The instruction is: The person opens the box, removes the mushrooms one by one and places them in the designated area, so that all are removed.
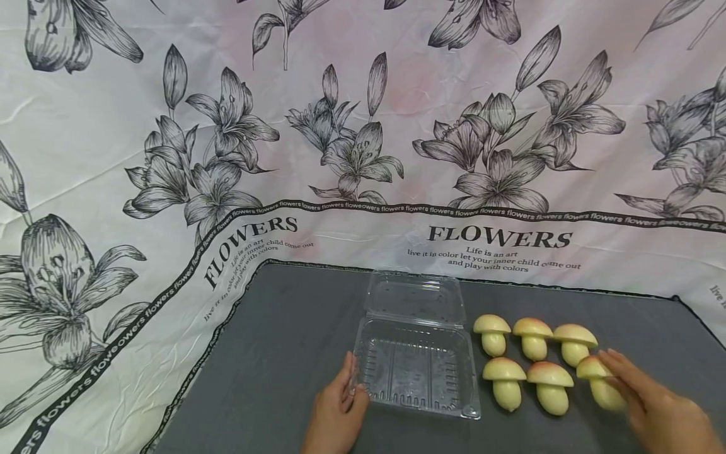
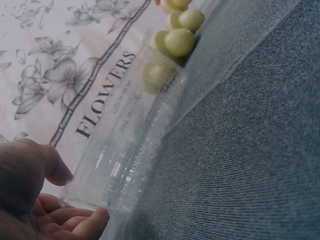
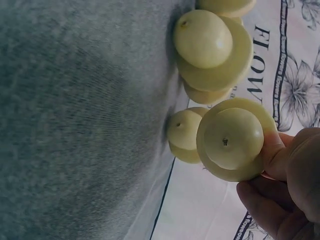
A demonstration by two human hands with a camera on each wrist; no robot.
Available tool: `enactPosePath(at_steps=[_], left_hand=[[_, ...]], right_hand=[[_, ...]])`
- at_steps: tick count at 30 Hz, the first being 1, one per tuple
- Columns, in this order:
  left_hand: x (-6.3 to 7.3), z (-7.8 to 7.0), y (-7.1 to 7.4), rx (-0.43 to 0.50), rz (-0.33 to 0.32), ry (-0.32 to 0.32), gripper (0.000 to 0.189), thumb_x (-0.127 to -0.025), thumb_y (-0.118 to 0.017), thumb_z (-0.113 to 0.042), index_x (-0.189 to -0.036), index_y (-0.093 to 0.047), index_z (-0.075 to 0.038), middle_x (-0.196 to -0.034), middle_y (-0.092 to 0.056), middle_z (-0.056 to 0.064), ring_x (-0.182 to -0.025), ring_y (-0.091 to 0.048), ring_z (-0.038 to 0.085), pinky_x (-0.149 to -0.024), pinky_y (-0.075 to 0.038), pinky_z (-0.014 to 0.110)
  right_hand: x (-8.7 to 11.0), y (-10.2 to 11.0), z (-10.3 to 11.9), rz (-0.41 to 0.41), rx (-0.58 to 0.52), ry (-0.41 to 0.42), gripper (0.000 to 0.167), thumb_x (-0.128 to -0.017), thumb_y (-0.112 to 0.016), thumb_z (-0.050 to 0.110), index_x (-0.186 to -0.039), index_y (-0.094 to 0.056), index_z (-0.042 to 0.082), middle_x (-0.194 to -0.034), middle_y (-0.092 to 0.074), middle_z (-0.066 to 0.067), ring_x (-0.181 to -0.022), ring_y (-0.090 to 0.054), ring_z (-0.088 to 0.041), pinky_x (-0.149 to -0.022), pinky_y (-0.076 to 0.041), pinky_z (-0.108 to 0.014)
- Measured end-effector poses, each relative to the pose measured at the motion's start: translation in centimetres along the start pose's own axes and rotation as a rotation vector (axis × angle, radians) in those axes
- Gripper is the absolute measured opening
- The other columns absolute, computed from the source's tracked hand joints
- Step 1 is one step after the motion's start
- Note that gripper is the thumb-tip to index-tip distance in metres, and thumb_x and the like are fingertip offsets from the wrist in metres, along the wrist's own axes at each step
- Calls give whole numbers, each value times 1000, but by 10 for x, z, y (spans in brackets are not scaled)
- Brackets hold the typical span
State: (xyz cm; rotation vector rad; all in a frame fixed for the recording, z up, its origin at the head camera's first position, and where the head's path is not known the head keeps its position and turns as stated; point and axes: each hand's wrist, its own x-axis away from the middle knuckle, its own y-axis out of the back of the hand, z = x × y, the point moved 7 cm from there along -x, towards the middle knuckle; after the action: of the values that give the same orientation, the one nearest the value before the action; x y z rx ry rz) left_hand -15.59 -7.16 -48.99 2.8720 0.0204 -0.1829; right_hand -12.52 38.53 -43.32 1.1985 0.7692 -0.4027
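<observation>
My left hand (image 1: 337,407) pinches the left edge of a clear plastic clamshell container (image 1: 408,372), its thumb and fingers on either side of the rim. The container's lid (image 1: 416,299) is folded back behind it, and nothing lies inside. In the left wrist view the container (image 2: 120,165) stretches away from the fingertips. My right hand (image 1: 663,403) holds a mushroom-shaped toy (image 1: 605,389) by its cap. The right wrist view shows this mushroom (image 3: 232,140) end-on, stem towards the camera, and it looks raised off the cloth.
Several more pale yellow mushrooms (image 1: 553,388) with reddish-tinged caps lie in two rows right of the container. Dark grey cloth (image 1: 272,366) covers the table. Behind it hangs a white flower-print sheet (image 1: 363,239).
</observation>
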Motion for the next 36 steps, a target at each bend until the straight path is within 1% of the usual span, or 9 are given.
enactPosePath(at_steps=[1,4,8,11,15,20,30,34,36], left_hand=[[0,0,0,-1,2,1,64,-100,-62,-6,-157,-39,10,-155,-49,24,-139,-53,35,-103,-55,32],[0,0,0,-3,8,13,64,-100,-62,-6,-158,-39,10,-155,-48,24,-139,-53,35,-103,-55,32],[-1,1,0,-5,11,18,64,-101,-61,-7,-158,-38,10,-156,-48,23,-140,-52,34,-104,-54,32],[-1,0,0,-7,8,18,64,-101,-61,-7,-158,-38,10,-156,-48,23,-140,-53,34,-104,-54,32],[0,0,0,-11,7,20,64,-100,-61,-7,-158,-38,9,-156,-48,23,-140,-53,34,-104,-54,32],[0,0,0,-7,10,27,64,-100,-62,-6,-158,-38,9,-156,-48,23,-139,-53,35,-104,-54,32],[0,2,1,-8,-6,33,64,-100,-63,-6,-158,-40,8,-156,-49,21,-139,-53,33,-104,-54,32],[0,3,1,-6,-7,30,64,-100,-63,-6,-158,-40,7,-156,-49,21,-139,-53,33,-104,-54,32],[0,3,0,-6,-2,30,65,-100,-63,-7,-158,-39,7,-156,-48,21,-139,-53,33,-103,-55,32]], right_hand=[[1,-1,0,2,0,9,67,-107,-30,62,-159,-53,26,-154,-42,28,-28,-28,-2,-32,-14,-24],[4,-3,0,4,2,10,68,-105,-30,64,-159,-52,29,-153,-42,28,-28,-25,1,-32,-15,-24],[8,-7,-2,27,-13,-41,59,-107,-38,57,-157,-55,29,-143,-22,48,-29,-38,-5,-32,-21,-28],[9,-9,-2,62,0,-57,56,-110,-40,50,-156,-56,22,-147,-55,14,-32,-47,-12,-32,-26,-30],[10,-11,-2,108,21,-67,53,-111,-44,40,-153,-57,11,-113,-70,-35,-40,-59,-29,-32,-33,-34],[14,-15,-4,174,24,-103,45,-109,-57,25,-149,-59,5,-114,-68,-38,-49,-65,-39,-35,-41,-40],[17,-23,-6,247,41,-123,38,-96,-76,6,-132,-68,-3,-119,-67,-38,-46,-61,-26,-38,-45,-40],[18,-22,-6,232,55,-100,40,-95,-78,10,-132,-68,-2,-119,-68,-38,-40,-52,-8,-37,-39,-32],[19,-21,-5,215,54,-85,44,-104,-65,33,-131,-68,-1,-119,-68,-37,-36,-40,2,-37,-32,-27]])
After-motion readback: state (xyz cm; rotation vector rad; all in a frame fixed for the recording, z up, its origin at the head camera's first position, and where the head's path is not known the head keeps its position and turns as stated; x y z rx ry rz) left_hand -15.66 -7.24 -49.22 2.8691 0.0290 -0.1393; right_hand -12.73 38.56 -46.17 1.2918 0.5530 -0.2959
